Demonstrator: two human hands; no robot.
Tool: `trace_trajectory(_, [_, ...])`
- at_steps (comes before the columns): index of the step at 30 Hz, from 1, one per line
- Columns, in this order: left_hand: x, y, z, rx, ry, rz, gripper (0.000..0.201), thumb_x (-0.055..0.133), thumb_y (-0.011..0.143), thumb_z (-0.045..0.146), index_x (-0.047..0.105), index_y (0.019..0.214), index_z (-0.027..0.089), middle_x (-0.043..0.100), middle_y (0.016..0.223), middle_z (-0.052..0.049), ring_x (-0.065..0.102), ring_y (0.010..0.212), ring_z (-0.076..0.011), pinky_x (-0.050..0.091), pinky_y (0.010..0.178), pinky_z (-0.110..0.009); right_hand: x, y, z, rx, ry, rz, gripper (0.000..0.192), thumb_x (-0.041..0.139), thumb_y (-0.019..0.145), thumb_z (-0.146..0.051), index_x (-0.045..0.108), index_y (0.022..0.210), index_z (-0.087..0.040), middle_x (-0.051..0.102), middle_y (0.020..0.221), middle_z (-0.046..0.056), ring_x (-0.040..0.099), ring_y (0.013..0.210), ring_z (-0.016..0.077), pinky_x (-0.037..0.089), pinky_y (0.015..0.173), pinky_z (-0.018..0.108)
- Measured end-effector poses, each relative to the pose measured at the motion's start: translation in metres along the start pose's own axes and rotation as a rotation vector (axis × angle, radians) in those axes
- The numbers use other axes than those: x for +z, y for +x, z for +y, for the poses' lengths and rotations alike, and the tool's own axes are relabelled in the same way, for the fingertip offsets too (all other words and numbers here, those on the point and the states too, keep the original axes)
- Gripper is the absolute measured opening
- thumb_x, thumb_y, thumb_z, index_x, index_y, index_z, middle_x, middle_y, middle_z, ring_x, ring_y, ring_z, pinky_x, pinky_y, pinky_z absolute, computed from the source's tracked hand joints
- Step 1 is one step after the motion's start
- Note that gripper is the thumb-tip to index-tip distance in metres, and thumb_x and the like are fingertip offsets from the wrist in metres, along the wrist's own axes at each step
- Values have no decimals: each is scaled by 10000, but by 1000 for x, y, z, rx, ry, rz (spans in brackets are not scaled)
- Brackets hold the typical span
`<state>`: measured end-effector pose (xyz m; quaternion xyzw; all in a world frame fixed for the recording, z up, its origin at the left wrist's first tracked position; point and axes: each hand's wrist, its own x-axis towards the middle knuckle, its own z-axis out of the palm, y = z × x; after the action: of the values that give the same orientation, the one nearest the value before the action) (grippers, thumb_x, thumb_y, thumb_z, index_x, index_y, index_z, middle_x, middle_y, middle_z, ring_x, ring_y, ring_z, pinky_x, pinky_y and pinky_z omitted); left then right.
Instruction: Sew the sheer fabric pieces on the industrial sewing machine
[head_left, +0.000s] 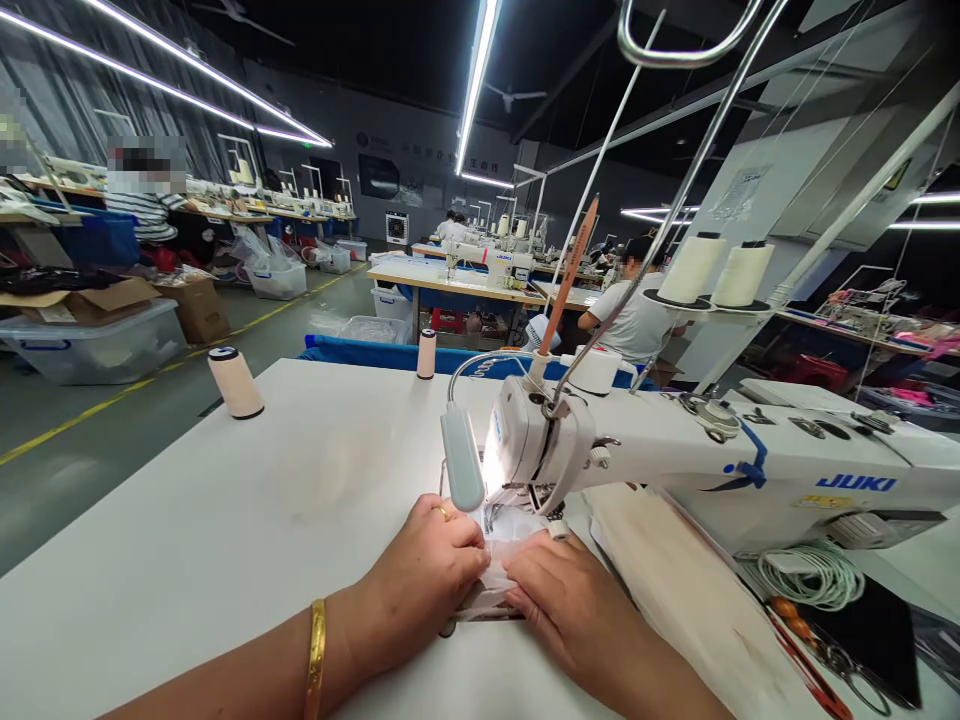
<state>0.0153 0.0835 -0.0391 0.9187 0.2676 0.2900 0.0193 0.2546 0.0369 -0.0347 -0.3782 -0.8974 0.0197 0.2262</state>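
White fabric [501, 560], thin and partly see-through, lies bunched under the needle area of the sewing machine [675, 460] on the pale counter [225, 530]. From the head view, the only one here, the left hand [427, 580] rests flat on the piece's left side, fingers curled over its edge, a ring on one finger and a gold bangle [316, 655] on the wrist. The right hand [570, 605] presses on the piece from the right, fingertips pointing toward the presser foot. Neither hand's grip is closed around anything; both hold the cloth down and pinched between them rather than lifted. A small lamp [462, 458] glares onto the needle, so the stitch line itself cannot be made out.

As a judgement, the sewing looks only partly done: most of the small piece sits on the near side of the needle, and no finished seam shows.

Elsewhere, a thread cone [235, 381] stands on the counter's left, two larger spools [720, 272] sit on the machine's stand, and scissors [825, 660] lie at the right beside a coiled cord [814, 575]. Other people work at distant tables.
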Motion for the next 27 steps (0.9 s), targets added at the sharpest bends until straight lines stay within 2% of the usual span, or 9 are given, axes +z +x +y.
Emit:
trace_trajectory(5, [-3,0,0,29,-8,1,236,581,935,26,706,863,212,769,921,-8,655,863,-202,407,812,-375,1,1,-3,-29,-28,-13,92,576,1042,-155,580,984,-227,665,923,9,570,833,214,395,780,347])
trace_trajectory(10, [-5,-2,-1,36,-33,-8,227,603,907,7,690,870,214,780,922,11,650,873,-209,380,802,-380,2,2,-6,-44,-26,-7,98,619,998,-128,600,1001,-224,680,951,10,585,869,214,380,796,348])
trace_trajectory(18, [-1,-1,-3,25,-50,10,267,563,936,8,723,901,219,796,944,8,635,876,-215,371,861,-414,16,0,4,-59,-48,80,365,533,885,62,648,1076,-228,721,958,6,609,856,209,337,758,344])
trace_trajectory(27, [-1,3,-8,12,45,-14,275,543,974,20,701,836,198,773,890,-2,654,829,-205,375,821,-405,20,4,5,-38,-53,108,410,504,877,89,665,1091,-220,744,965,16,630,857,212,327,728,343])
